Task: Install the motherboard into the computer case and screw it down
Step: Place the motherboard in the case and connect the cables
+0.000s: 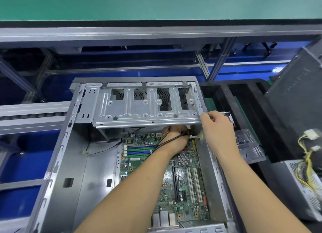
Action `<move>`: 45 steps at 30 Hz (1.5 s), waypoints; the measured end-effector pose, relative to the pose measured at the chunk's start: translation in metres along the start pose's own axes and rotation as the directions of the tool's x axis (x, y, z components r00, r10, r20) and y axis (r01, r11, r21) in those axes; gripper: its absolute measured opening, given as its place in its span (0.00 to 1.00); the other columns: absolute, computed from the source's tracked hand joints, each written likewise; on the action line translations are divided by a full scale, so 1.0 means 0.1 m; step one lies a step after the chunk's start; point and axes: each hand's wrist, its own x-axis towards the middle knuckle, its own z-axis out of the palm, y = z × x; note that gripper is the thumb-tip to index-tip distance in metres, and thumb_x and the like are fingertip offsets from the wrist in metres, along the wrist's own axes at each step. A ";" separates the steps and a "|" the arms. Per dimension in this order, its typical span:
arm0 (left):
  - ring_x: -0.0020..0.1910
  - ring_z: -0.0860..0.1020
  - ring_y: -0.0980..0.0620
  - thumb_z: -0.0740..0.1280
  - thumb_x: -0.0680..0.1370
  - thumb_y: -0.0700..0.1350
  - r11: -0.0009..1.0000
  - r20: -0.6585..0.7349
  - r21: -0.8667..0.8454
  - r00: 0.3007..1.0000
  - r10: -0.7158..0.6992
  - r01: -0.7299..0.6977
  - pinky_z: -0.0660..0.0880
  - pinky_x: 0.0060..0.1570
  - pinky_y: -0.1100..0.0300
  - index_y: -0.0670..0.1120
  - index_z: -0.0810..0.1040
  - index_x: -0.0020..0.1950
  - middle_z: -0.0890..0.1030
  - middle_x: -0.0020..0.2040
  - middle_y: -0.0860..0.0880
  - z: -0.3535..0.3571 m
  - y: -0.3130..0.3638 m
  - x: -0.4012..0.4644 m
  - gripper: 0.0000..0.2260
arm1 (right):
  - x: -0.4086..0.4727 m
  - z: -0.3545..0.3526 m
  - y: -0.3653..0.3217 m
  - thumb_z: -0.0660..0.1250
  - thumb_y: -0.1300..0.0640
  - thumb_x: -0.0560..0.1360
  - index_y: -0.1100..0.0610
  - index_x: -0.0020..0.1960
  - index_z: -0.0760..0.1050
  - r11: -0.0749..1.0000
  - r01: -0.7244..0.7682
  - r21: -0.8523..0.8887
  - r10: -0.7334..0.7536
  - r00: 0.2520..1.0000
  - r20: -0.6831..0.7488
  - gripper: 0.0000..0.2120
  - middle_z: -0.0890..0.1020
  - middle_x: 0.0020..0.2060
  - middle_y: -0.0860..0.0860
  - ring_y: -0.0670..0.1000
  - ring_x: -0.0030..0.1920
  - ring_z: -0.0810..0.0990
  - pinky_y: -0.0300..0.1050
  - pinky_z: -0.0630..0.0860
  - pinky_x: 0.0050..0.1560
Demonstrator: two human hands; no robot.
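Observation:
The green motherboard lies flat inside the open grey computer case, toward its right side. My left hand reaches over the board's far end, just under the metal drive cage, and its fingers curl round black cables with a white connector. My right hand is at the right corner of the drive cage, over the case's right wall, fingers curled; whether it pinches anything is hidden. No screw or screwdriver shows.
A power supply with yellow and black wires stands at the right. A dark case panel leans behind it. A black tray holds a clear plastic part. Blue bins and a metal rail frame lie beyond the case.

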 end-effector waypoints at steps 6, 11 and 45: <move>0.30 0.75 0.59 0.65 0.70 0.44 1.000 -0.016 0.012 1.000 -0.006 0.006 0.66 0.27 0.66 0.64 0.77 0.33 0.76 0.27 0.60 0.00 0.03 0.01 0.13 | -0.01 0.00 -0.03 0.59 0.48 0.78 0.54 0.37 0.70 1.000 0.004 -0.021 -0.005 1.000 -0.007 0.14 0.73 0.32 0.48 0.47 0.32 0.69 0.46 0.66 0.34; 0.29 0.74 0.61 0.67 0.71 0.43 1.000 -0.013 0.028 1.000 0.011 -0.010 0.64 0.25 0.68 0.65 0.77 0.33 0.76 0.26 0.62 -0.01 0.01 0.04 0.15 | -0.01 0.00 -0.05 0.59 0.49 0.78 0.53 0.34 0.62 1.000 0.005 -0.003 -0.005 1.000 -0.010 0.16 0.69 0.29 0.47 0.50 0.31 0.66 0.49 0.63 0.32; 0.37 0.80 0.42 0.67 0.73 0.51 0.991 0.034 0.111 0.997 0.073 -0.077 0.78 0.36 0.53 0.49 0.79 0.35 0.80 0.32 0.49 0.04 0.02 0.08 0.08 | -0.02 0.00 -0.08 0.59 0.49 0.78 0.54 0.35 0.58 0.999 0.033 -0.034 -0.033 0.999 -0.012 0.17 0.63 0.29 0.47 0.48 0.30 0.60 0.48 0.58 0.31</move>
